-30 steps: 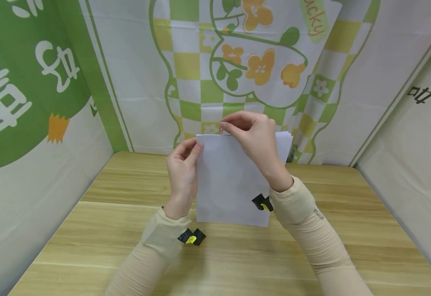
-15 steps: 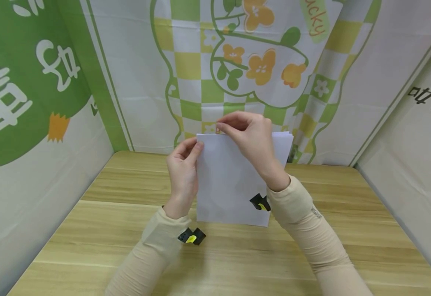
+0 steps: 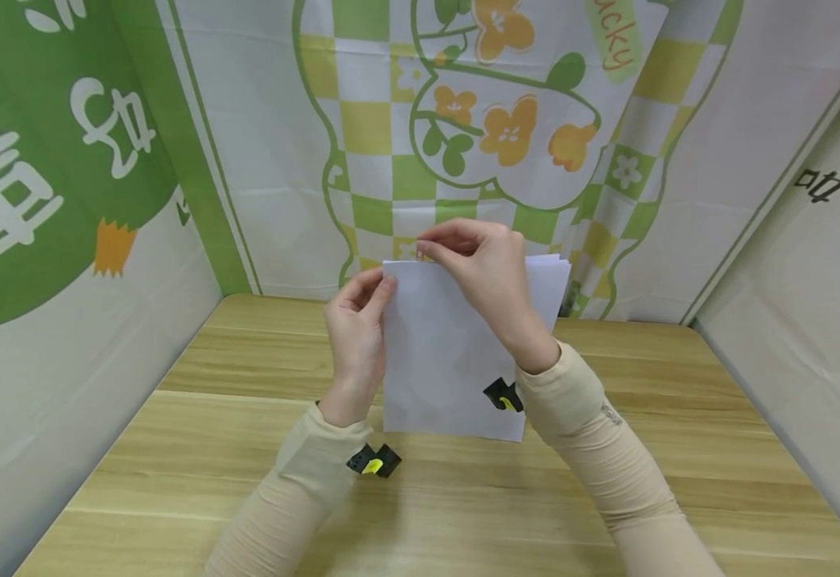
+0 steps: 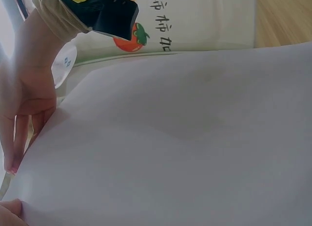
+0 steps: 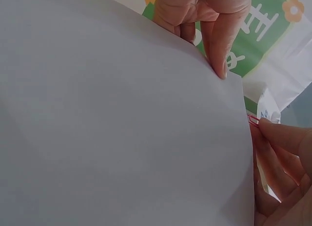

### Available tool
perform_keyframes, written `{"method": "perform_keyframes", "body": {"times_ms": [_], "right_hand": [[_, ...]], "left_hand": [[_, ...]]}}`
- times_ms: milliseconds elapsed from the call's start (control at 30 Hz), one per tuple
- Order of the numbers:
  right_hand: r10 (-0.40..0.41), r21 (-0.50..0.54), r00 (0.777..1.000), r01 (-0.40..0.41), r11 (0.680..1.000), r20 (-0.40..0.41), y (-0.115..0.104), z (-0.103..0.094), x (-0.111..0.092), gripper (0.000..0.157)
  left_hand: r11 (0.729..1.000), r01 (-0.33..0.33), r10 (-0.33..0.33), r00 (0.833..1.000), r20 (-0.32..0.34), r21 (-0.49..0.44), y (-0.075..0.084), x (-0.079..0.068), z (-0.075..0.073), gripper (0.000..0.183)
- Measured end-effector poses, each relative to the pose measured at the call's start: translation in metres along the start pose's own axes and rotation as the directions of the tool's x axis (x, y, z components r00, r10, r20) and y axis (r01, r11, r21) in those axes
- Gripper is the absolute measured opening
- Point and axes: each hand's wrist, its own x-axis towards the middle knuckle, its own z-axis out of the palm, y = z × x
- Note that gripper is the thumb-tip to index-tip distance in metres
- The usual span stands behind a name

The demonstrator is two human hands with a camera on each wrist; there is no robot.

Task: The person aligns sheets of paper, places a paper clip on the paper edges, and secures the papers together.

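A small stack of white paper sheets (image 3: pixel 442 361) is held up above the table, its upper right corners slightly fanned. My left hand (image 3: pixel 358 336) pinches the stack near its upper left corner, thumb in front. At the top edge, a little right of that corner, my right hand (image 3: pixel 495 276) pinches a red paper clip (image 5: pixel 253 121) between thumb and index finger. In the right wrist view the clip's end meets the sheets' edge; how far it reaches over the paper cannot be made out. The right thumb (image 5: pixel 282 136) lies just outside the edge.
Beneath the hands is a wood-grain table (image 3: pixel 247 481), with printed cloth walls (image 3: pixel 261 160) behind and at both sides. A white item with blue marks (image 4: pixel 64 65) shows partly behind the paper. Each wrist carries a black and yellow camera mount (image 3: pixel 374 461).
My right hand has slid left along the paper's top edge with the paper clip, closer to the upper left corner. The left hand and the sheets have stayed nearly still.
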Motion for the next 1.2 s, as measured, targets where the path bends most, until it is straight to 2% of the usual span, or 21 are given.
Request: {"method": "perform_keyframes", "body": {"times_ms": [367, 667, 1200], "right_hand": [[-0.006, -0.012, 1.000, 0.006, 1.000, -0.001, -0.0018, 0.0016, -0.0006, 0.012], [-0.004, -0.006, 1.000, 0.005, 1.000, 0.008, -0.0015, 0.0021, -0.0009, 0.011], [0.008, 0.005, 0.999, -0.008, 1.000, 0.035, 0.0026, 0.0007, 0.0005, 0.010]], "left_hand": [[1.000, -0.005, 0.005, 1.000, -0.004, 0.003, 0.0002, -0.0001, 0.0007, 0.007], [1.000, -0.005, 0.005, 1.000, -0.022, -0.008, -0.0008, 0.0005, 0.0011, 0.014], [1.000, -0.015, 0.016, 1.000, -0.016, 0.012, -0.0026, 0.0016, 0.0008, 0.009]]}}
